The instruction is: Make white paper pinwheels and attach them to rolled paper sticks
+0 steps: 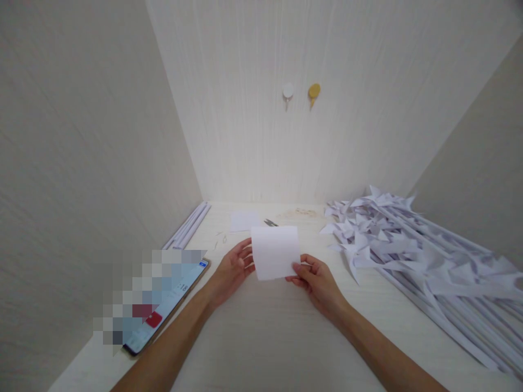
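A small white sheet of paper (pixel 276 252) is held up above the table, its top edge curving slightly. My right hand (pixel 314 280) pinches its lower right corner, thumb in front and fingers behind. My left hand (pixel 235 272) is at the sheet's left edge with its fingers apart; the fingertips reach the edge or just behind it, and I cannot tell whether they touch. Behind the sheet, dark scissors (pixel 270 222) lie on the table, partly hidden by it. Another flat white piece of paper (pixel 244 221) lies farther back, to the left.
Rolled white paper sticks (pixel 192 224) lie along the left wall. A phone (pixel 167 310), partly blurred, rests left of my forearm. At right is a big pile of white paper pinwheels (pixel 368 234) on sticks. White (pixel 288 91) and yellow (pixel 314 91) hooks are on the back wall.
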`<control>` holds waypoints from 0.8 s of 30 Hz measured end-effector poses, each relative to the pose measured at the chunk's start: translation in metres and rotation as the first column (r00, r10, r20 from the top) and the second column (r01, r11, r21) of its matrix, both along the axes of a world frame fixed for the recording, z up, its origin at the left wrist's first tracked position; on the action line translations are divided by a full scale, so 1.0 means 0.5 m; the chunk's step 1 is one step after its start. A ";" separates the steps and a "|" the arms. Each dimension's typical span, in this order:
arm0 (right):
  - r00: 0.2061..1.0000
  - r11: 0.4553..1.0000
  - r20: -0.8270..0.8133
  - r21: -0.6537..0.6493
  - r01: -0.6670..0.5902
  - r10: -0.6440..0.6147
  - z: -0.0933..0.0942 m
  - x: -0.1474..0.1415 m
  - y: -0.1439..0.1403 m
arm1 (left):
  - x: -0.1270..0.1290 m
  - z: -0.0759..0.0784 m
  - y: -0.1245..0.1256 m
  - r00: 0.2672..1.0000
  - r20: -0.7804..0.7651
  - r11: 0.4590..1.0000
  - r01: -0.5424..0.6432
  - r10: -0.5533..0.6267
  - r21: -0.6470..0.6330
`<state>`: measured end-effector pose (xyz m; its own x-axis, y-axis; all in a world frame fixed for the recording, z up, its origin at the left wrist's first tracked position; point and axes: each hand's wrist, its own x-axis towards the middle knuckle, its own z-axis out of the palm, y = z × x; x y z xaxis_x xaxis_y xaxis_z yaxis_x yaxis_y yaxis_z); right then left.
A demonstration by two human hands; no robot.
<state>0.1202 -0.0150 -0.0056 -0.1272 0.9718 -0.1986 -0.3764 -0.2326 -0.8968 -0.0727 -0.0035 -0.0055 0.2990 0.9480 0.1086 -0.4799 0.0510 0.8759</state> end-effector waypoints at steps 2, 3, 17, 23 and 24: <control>0.997 0.999 -0.078 -0.043 -0.005 0.002 0.004 -0.022 -0.015 | 0.013 0.004 -0.011 0.990 -0.003 0.987 0.141 -0.141 0.077; 0.996 0.998 -0.091 -0.059 -0.024 0.019 0.004 -0.032 -0.023 | 0.019 0.005 -0.017 0.984 -0.023 0.978 0.177 -0.176 0.109; 0.893 0.974 0.423 0.087 -0.209 0.154 -0.014 -0.093 -0.076 | 0.067 0.020 -0.067 0.991 -0.121 0.988 0.030 -0.049 -0.153; 0.763 0.932 0.613 0.115 -0.343 0.205 -0.024 -0.088 -0.076 | 0.082 0.019 -0.056 0.963 -0.241 0.952 -0.185 0.125 -0.245; 0.738 0.918 0.635 0.111 -0.381 0.229 -0.020 -0.083 -0.075 | 0.082 0.015 -0.052 0.951 -0.268 0.946 -0.222 0.156 -0.235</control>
<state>0.0785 -0.0525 -0.0156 -0.3530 0.9273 -0.1243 0.3107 -0.0092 -0.9505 -0.0316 -0.0294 0.0021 0.0976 0.9747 -0.2011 -0.2774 0.2207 0.9350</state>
